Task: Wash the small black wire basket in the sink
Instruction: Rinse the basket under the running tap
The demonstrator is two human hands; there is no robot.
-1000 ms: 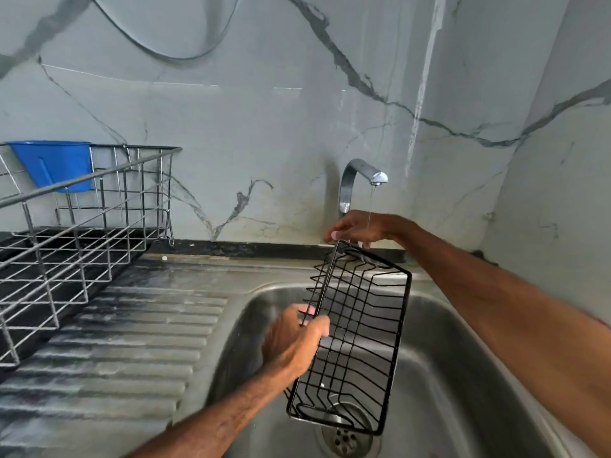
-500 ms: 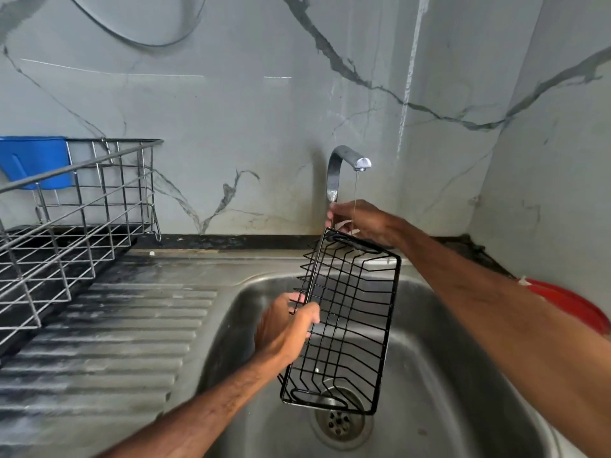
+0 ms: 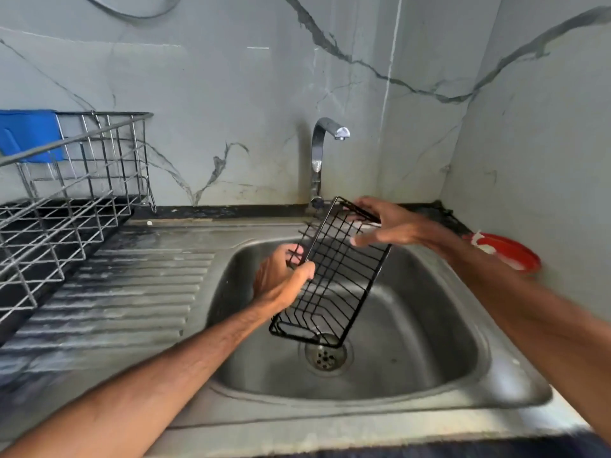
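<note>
The small black wire basket hangs tilted over the steel sink, its lower end just above the drain. My left hand grips the basket's left long edge near the middle. My right hand lies on the basket's upper end, its thumb under the top rim and its fingers stretched over the wires. The chrome tap stands behind the basket's top end, and no stream of water shows under its spout.
A steel wire dish rack with a blue plastic piece stands on the left, beside the ribbed draining board. A red lid-like object lies right of the sink. Marble walls close the back and right.
The basket has dropped lower and tilted more over the sink. My right hand shifted from its top end near the tap onto its upper wires. The thin stream from the tap is gone.
</note>
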